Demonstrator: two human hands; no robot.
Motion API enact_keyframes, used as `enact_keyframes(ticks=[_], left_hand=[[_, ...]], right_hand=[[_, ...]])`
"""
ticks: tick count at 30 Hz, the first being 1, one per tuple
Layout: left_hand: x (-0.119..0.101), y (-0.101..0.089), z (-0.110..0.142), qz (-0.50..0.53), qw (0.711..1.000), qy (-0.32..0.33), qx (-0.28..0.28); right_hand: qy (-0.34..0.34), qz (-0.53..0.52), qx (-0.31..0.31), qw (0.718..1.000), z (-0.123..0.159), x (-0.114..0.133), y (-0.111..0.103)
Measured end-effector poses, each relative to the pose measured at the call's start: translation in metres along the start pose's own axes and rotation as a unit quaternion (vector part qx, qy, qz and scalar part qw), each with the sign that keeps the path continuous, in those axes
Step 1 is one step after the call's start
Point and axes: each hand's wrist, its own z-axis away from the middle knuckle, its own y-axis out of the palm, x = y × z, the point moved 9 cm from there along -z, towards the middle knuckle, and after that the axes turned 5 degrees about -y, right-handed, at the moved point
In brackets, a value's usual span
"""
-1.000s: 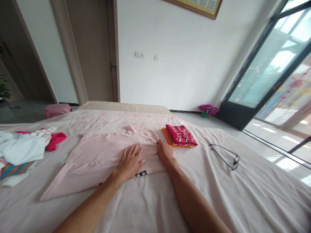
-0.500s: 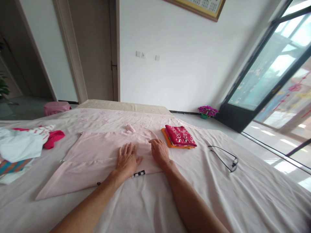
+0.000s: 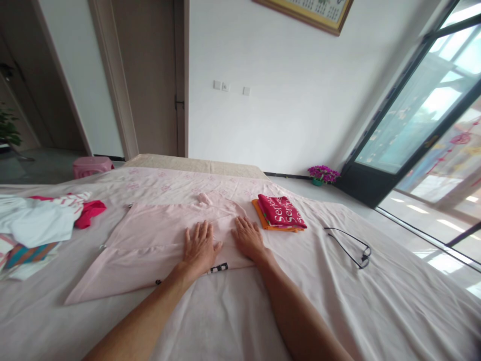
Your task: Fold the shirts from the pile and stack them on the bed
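A pale pink shirt lies partly folded across the bed, with a bit of black-and-white print showing at its near edge. My left hand rests flat on the middle of it, fingers spread. Close to the shirt's right end, my right hand also lies flat on the cloth with its fingers stretched out. Just beyond that hand sits a folded red garment with white lettering, on top of an orange folded one.
Eyeglasses lie unfolded on the pink bed sheet at the right. A loose heap of white, red and striped clothes is at the left. Past the bed are a pink stool and purple flowers.
My right hand's fingers, bent before, have straightened and flattened onto the shirt. My left hand stays flat on it. The whole view has shifted slightly.
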Motion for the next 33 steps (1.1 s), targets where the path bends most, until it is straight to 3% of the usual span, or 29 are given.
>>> enact_keyframes(ticks=[5,8,14,19,24,29,33], left_hand=[[0.007,-0.011,-0.005,0.024,0.999,0.012,-0.047],[0.019,-0.021,-0.016,0.045,0.997,-0.013,-0.066],[0.035,-0.028,-0.030,0.042,0.995,-0.075,-0.058],[0.035,-0.025,-0.030,0.077,0.994,-0.074,-0.038],[0.012,-0.033,-0.021,0.149,0.986,0.022,-0.079],[-0.021,-0.026,-0.002,0.201,0.965,0.167,-0.019],[-0.024,-0.026,0.003,0.223,0.958,0.178,-0.004]], right_hand=[[0.010,-0.013,-0.034,0.999,0.000,-0.003,-0.010],[0.012,-0.020,-0.055,0.998,-0.001,-0.002,-0.016],[0.057,-0.035,-0.058,0.996,-0.008,-0.007,-0.021],[0.084,-0.067,-0.058,0.993,-0.011,-0.015,-0.021],[0.102,-0.076,-0.082,0.988,-0.008,-0.021,-0.023],[0.097,-0.101,-0.108,0.984,-0.007,-0.021,-0.028],[0.064,-0.124,-0.122,0.983,-0.008,-0.017,-0.031]])
